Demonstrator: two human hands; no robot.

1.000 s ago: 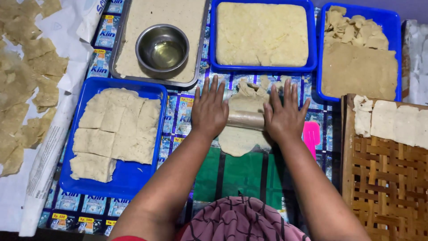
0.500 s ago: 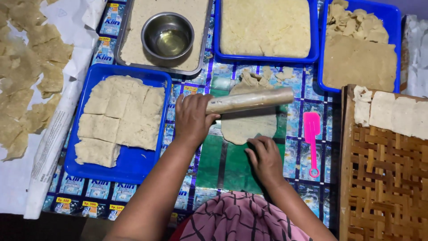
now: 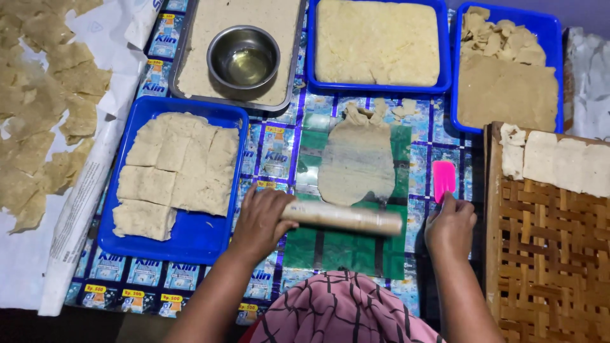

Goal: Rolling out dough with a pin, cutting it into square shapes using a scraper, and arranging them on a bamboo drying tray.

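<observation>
Your left hand (image 3: 260, 222) is wrapped round the end of the rolling pin (image 3: 343, 218), pulled back near you. Your right hand (image 3: 450, 227) is closing on the pink scraper (image 3: 443, 181) (fingers on its handle; full grip, can't tell). Slide it flat under the thin dough sheet (image 3: 357, 162) on the green mat (image 3: 343, 251), w/o tearing.

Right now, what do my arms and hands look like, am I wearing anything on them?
Both forearms are bare, with no sleeves in view. The left hand and right hand wear no gloves, and no rings, watch or bracelets show. Below them is a garment in dark pink with thin black check lines.
</observation>
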